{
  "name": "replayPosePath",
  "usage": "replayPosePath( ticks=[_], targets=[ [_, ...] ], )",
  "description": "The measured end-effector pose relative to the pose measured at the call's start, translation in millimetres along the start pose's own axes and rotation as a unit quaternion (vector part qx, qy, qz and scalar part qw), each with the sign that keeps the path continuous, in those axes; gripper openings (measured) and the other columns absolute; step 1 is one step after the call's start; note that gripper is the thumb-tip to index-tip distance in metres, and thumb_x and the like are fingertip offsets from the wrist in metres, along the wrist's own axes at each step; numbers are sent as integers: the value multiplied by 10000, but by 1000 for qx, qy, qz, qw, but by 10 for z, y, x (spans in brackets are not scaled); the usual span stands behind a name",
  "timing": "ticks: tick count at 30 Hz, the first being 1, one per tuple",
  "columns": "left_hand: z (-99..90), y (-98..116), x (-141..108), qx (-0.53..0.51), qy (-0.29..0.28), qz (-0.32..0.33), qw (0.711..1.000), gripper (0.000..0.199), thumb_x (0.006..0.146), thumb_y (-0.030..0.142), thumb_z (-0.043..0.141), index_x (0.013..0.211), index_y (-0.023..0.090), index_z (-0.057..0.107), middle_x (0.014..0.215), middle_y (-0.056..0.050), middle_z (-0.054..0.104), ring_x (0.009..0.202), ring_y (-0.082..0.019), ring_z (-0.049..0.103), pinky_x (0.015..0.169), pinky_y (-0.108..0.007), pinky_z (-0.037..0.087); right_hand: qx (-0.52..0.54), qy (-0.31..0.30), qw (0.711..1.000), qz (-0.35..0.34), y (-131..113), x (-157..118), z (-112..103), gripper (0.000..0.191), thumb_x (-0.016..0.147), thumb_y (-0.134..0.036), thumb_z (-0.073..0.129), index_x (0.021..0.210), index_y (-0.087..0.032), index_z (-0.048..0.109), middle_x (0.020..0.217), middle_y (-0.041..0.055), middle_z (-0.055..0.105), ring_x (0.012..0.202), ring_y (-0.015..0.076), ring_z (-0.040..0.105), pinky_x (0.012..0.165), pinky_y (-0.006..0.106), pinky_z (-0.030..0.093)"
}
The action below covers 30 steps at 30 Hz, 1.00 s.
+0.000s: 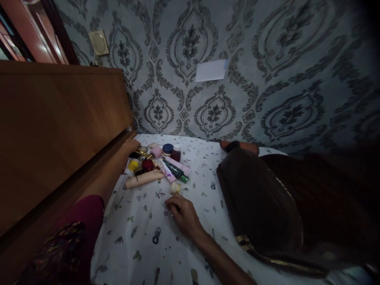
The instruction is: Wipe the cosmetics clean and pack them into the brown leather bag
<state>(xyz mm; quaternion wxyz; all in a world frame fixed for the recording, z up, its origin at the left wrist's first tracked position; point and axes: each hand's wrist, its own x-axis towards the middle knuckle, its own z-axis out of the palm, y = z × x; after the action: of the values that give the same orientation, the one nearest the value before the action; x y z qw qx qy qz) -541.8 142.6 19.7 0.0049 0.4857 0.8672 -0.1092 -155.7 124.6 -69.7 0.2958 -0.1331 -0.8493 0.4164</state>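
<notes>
A pile of cosmetics lies on a white patterned cloth (pixel 142 221). My left hand (pixel 130 146) reaches along the wooden furniture to the pile's far left side, beside small gold-trimmed items; its fingers are too small and dim to read. My right hand (pixel 184 213) rests on the cloth in front of the pile, fingers loosely bent, thumb apart, nothing seen in it. Nearest to it is a small cream-lidded jar (pixel 175 187). The pile holds a beige tube (pixel 144 179), a dark green tube (pixel 175 169), a pink tube (pixel 181 165), a red round container (pixel 147 165) and a blue-lidded jar (pixel 168 149).
A large dark brown bag (pixel 255 198) with a gold zip takes up the right side. Behind it lies an orange-brown and black item (pixel 240 146). A wooden cabinet (pixel 59 126) borders the left, and a patterned wall (pixel 184 99) stands at the back.
</notes>
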Motion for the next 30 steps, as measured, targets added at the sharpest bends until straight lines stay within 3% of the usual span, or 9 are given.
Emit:
replayPosePath(
  ticks=[5, 9, 13, 16, 19, 21, 25, 27, 30],
  targets=[
    [-59, 33, -62, 16, -1, -3, 1000, 356, 947, 360, 609, 1246, 168, 589, 1259, -102, 610, 1084, -230, 627, 912, -449, 553, 1, 3, 1000, 0, 21, -3, 12, 274, 829, -46, 487, 862, -180, 724, 836, 56, 717, 781, 178, 672, 742, 302, 526],
    [-251, 93, -288, 33, 40, -14, 999, 360, 947, 365, 608, 1242, 159, 591, 1257, -102, 614, 1099, -237, 623, 934, -470, 541, 0, 2, 1000, 4, 21, 1, 13, 279, 818, -46, 486, 846, -187, 725, 832, 54, 716, 787, 183, 675, 751, 306, 529],
    [-556, 213, -704, 45, 95, -4, 994, 285, 948, 217, 557, 1208, 118, 621, 1240, -192, 623, 1161, -321, 618, 963, -460, 485, 14, 6, 1000, -3, 17, -8, 21, 270, 849, -87, 474, 894, -173, 726, 847, 67, 699, 795, 185, 668, 765, 316, 541],
    [-677, 455, -1188, 49, 105, 39, 993, 252, 925, 196, 543, 1134, 116, 659, 1202, -208, 639, 1121, -350, 637, 912, -423, 491, -17, 49, 999, -8, -16, -25, 33, 366, 883, -200, 520, 1224, -143, 639, 1149, 141, 653, 1024, 236, 651, 890, 390, 546],
    [-616, 879, -1779, 35, 90, 107, 990, 261, 904, 261, 590, 1153, 215, 656, 1144, -115, 678, 1054, -287, 664, 863, -348, 501, -73, 87, 993, -20, -105, -51, 38, 720, 834, -308, 648, 1485, -140, 392, 1492, 194, 411, 1374, 307, 433, 1091, 480, 435],
    [-512, 1195, -2160, 19, 84, 197, 977, 264, 891, 198, 585, 1145, 211, 654, 1144, -104, 685, 1040, -273, 666, 831, -332, 507, -94, 69, 993, -17, -181, -83, 25, 814, 798, -317, 700, 1511, -148, 346, 1532, 185, 367, 1426, 311, 366, 1134, 478, 391],
    [-296, 1549, -2652, -20, 53, 281, 958, 190, 911, 140, 528, 1034, 135, 672, 1086, -140, 694, 961, -275, 685, 818, -352, 511, -111, -23, 992, 53, -280, -220, -73, 424, 822, -251, 653, 1236, -162, 624, 1171, 123, 674, 1104, 277, 634, 976, 415, 501],
    [-215, 1524, -2719, -106, 60, 293, 948, 253, 912, 190, 572, 1153, 157, 640, 1167, -135, 686, 1043, -287, 670, 882, -381, 508, -114, -27, 989, 86, -287, -321, -144, 298, 827, -233, 634, 1116, -171, 674, 1050, 95, 717, 993, 260, 667, 920, 390, 510],
    [-120, 1423, -2697, -295, 140, 297, 897, 388, 914, 313, 620, 1287, 225, 565, 1319, -95, 637, 1233, -266, 582, 1026, -398, 455, -111, 16, 987, 115, -272, -452, -216, 348, 812, -244, 639, 1151, -170, 665, 1087, 100, 721, 994, 262, 663, 912, 384, 501]
  ],
)
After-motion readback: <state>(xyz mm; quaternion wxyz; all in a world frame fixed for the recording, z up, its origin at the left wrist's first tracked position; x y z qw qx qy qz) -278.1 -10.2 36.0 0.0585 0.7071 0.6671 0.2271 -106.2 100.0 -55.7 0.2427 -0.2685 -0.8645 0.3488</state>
